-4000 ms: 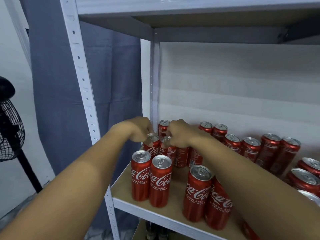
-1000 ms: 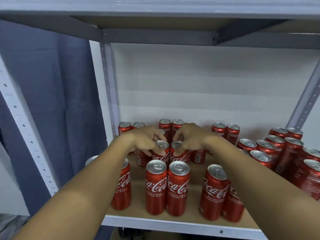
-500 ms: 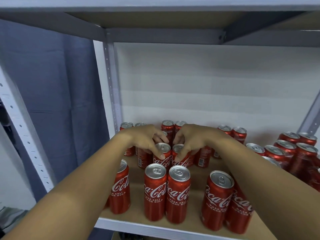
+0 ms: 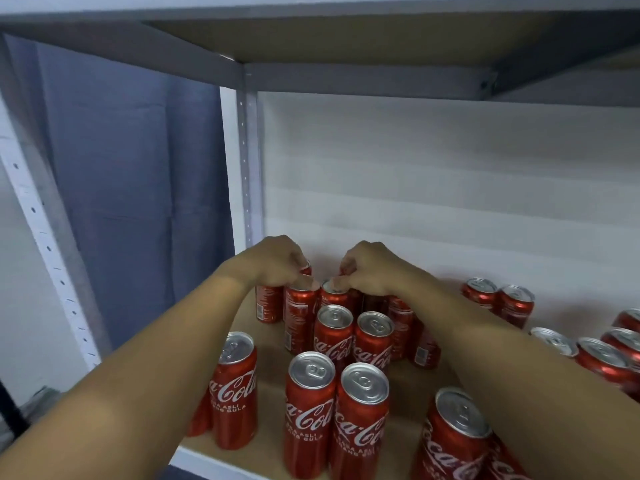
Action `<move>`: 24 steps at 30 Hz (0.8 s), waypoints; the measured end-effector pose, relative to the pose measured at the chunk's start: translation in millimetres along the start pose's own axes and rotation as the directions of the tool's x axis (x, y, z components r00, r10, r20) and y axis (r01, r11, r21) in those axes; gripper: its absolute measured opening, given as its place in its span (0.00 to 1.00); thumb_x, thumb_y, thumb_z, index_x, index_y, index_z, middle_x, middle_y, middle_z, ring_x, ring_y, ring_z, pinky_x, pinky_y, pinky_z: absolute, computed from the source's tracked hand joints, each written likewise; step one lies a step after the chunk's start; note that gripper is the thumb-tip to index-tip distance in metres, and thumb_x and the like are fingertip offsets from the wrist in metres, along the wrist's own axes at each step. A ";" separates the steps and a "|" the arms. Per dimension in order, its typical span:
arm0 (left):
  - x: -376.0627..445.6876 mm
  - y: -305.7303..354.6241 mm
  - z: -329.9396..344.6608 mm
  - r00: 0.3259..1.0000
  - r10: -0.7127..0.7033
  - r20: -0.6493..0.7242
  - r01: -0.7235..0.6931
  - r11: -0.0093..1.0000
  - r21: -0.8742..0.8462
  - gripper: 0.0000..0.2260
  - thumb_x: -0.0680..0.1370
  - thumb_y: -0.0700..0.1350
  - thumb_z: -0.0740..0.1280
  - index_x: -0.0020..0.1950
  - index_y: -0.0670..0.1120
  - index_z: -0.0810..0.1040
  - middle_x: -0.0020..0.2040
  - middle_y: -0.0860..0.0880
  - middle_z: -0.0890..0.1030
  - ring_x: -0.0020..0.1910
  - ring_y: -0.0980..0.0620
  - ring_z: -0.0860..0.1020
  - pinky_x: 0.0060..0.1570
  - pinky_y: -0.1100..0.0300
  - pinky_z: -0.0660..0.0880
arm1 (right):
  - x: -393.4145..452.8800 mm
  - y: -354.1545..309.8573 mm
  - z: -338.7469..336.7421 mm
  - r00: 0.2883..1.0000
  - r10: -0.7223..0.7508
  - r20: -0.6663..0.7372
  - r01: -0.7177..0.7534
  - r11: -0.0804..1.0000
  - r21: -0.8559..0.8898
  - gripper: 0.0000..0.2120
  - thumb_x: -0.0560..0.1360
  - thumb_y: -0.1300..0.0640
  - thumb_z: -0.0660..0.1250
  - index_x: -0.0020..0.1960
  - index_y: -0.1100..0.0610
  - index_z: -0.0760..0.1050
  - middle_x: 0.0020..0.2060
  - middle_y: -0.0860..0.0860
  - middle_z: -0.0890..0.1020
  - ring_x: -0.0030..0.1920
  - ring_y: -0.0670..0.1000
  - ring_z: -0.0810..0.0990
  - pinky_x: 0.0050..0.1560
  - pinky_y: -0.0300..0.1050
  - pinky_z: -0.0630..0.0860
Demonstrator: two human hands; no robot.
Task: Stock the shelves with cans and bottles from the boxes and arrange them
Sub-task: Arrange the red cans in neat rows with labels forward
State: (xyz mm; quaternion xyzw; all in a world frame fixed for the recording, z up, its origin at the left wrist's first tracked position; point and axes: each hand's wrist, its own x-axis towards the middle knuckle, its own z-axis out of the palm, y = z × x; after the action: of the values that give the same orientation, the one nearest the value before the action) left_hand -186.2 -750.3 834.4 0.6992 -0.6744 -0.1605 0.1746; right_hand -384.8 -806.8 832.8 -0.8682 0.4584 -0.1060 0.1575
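the shelf (image 4: 263,448) carries loose pairs of upright red cans. your left hand (image 4: 273,268) pinches one back can (image 4: 300,317) by its rim, your right hand (image 4: 369,271) its neighbour (image 4: 334,297). a forearm swing could topple the front cans (image 4: 334,420).

White wall (image 4: 433,174), blue curtain (image 4: 138,174) (left side).

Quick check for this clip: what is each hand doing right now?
Left hand: fingers curled over the top of a red can near the shelf's back.
Right hand: fingers pinch the top of the neighbouring red can.
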 end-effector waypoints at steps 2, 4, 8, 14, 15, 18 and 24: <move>3.1 -2.2 5.0 1.000 -0.004 0.016 0.003 1.000 0.028 0.29 0.71 0.56 0.80 0.68 0.45 0.79 0.63 0.50 0.82 0.62 0.48 0.80 0.63 0.52 0.76 | 5.7 -3.5 5.8 1.000 0.021 0.020 -0.020 1.000 -0.019 0.24 0.68 0.39 0.77 0.47 0.60 0.82 0.44 0.54 0.84 0.47 0.54 0.83 0.50 0.51 0.81; 7.8 -5.6 8.2 1.000 0.005 0.013 -0.006 0.998 0.062 0.27 0.69 0.56 0.81 0.63 0.45 0.82 0.59 0.49 0.84 0.57 0.48 0.81 0.61 0.50 0.78 | 8.1 -7.5 8.7 0.998 0.041 0.044 -0.039 0.999 -0.034 0.24 0.67 0.40 0.78 0.45 0.61 0.80 0.41 0.56 0.84 0.42 0.55 0.84 0.42 0.48 0.80; 14.4 -15.7 5.2 0.995 0.082 0.054 -0.085 0.994 0.067 0.17 0.70 0.51 0.81 0.55 0.47 0.86 0.52 0.51 0.85 0.53 0.51 0.82 0.57 0.52 0.80 | 12.9 -11.5 11.2 0.994 0.074 0.085 -0.072 0.997 -0.019 0.23 0.65 0.44 0.81 0.44 0.62 0.79 0.41 0.55 0.84 0.38 0.55 0.86 0.43 0.52 0.85; 14.5 -31.7 -6.9 0.975 0.166 0.147 -0.163 0.986 -0.030 0.20 0.71 0.49 0.81 0.61 0.50 0.83 0.57 0.55 0.85 0.56 0.56 0.82 0.61 0.54 0.78 | 17.0 -13.8 8.5 0.988 0.097 0.119 -0.098 0.995 -0.004 0.27 0.59 0.36 0.79 0.49 0.53 0.83 0.44 0.48 0.85 0.46 0.50 0.84 0.54 0.55 0.81; 13.4 -31.1 -8.7 0.981 0.155 0.118 -0.154 0.988 -0.024 0.24 0.69 0.52 0.82 0.63 0.49 0.83 0.58 0.54 0.84 0.56 0.56 0.82 0.60 0.56 0.78 | 16.8 -15.7 9.4 0.988 0.121 0.097 -0.122 0.993 0.004 0.28 0.58 0.34 0.79 0.46 0.55 0.83 0.42 0.49 0.86 0.42 0.51 0.85 0.52 0.55 0.83; 11.4 -27.2 -7.3 0.991 0.124 0.057 -0.127 0.991 0.037 0.26 0.66 0.61 0.82 0.57 0.48 0.85 0.53 0.53 0.85 0.53 0.52 0.82 0.56 0.54 0.80 | 16.5 -23.9 12.3 0.983 0.172 0.070 -0.174 0.985 0.021 0.25 0.62 0.42 0.82 0.44 0.61 0.79 0.41 0.55 0.85 0.34 0.53 0.86 0.43 0.53 0.85; 17.0 -37.6 -3.4 0.978 0.174 0.118 -0.174 0.985 -0.010 0.16 0.68 0.52 0.82 0.54 0.51 0.87 0.49 0.55 0.86 0.50 0.56 0.83 0.52 0.56 0.78 | 16.6 -21.6 12.3 0.983 0.153 0.105 -0.159 0.986 0.053 0.21 0.65 0.49 0.82 0.50 0.61 0.82 0.46 0.55 0.85 0.43 0.54 0.86 0.48 0.53 0.85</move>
State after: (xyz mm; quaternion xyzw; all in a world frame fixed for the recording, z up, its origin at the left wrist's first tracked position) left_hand -150.6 -766.1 820.2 0.6270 -0.7420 -0.1856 0.1476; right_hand -355.0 -807.0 830.0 -0.8287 0.5131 -0.0636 0.2144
